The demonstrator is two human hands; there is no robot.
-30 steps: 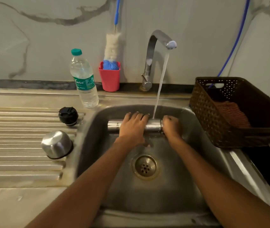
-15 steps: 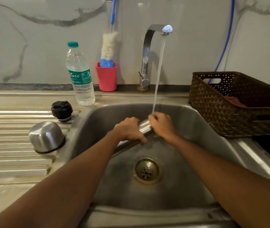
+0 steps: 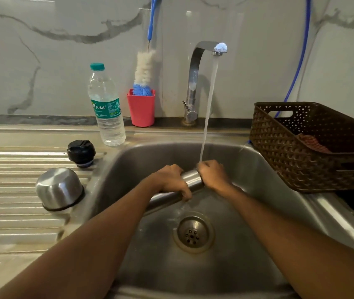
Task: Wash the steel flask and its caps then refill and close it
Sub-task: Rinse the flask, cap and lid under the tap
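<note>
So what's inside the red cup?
A bottle brush stands in the red cup: blue bristles at the rim, white fluff and blue handle above. The cup's wall hides whatever lies lower.

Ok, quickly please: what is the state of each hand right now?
Left hand: closed, holding the steel flask around its body.
Right hand: closed, holding the flask's right end.
</note>
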